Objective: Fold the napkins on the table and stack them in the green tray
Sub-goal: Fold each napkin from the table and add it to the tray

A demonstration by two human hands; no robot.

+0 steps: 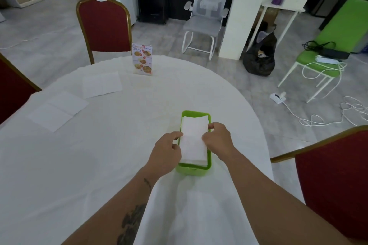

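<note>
A green tray (196, 114) stands on the white round table (111, 145), right of centre. A stack of folded white napkins (194, 139) fills it. My left hand (167, 150) is at the tray's left side, its fingers curled onto the left edge of the top napkin. My right hand (217, 138) is at the tray's right side and pinches the napkin's right edge. Two unfolded napkins lie flat on the table: one (101, 84) at the far left of centre, another (57, 111) near the left edge.
A menu stand (142, 58) is upright at the table's far side. Red chairs stand at the back (103, 26), at the left (12, 89) and at the right (334, 181). Cables and a power strip (277, 98) lie on the floor to the right.
</note>
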